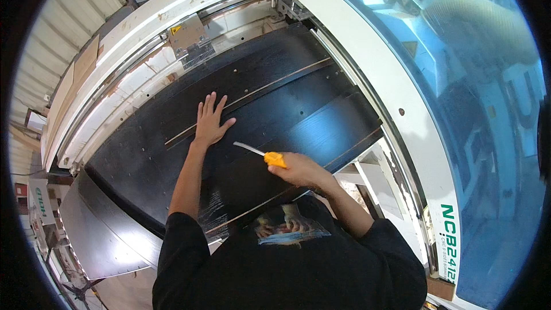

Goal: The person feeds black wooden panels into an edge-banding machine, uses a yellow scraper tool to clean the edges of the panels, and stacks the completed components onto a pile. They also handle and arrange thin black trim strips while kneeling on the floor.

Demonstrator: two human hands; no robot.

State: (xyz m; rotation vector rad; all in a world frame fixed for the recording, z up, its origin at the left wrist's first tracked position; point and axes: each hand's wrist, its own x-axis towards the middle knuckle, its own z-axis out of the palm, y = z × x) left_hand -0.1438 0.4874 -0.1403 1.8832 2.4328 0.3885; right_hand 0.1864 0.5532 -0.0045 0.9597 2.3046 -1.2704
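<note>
My left hand point(210, 128) lies palm down on a black panel point(160, 103), its fingers spread, near a narrow pale strip point(258, 93) that runs along the panel. My right hand point(301, 169) is closed round the yellow handle of a utility knife point(274, 159). The knife's long thin silver blade points left, toward the space below my left hand. Whether the blade touches the panel I cannot tell. A second dark board point(310, 129) lies nearer to me, with another pale edge along its right part.
A white machine frame point(367, 23) with metal rails surrounds the panels. A metal clamp block point(190, 37) sits on its far-left rail. At the right rises a blue see-through cover point(488, 155) with a ribbed hose point(476, 23) behind it. A grey plate point(109, 229) lies at lower left.
</note>
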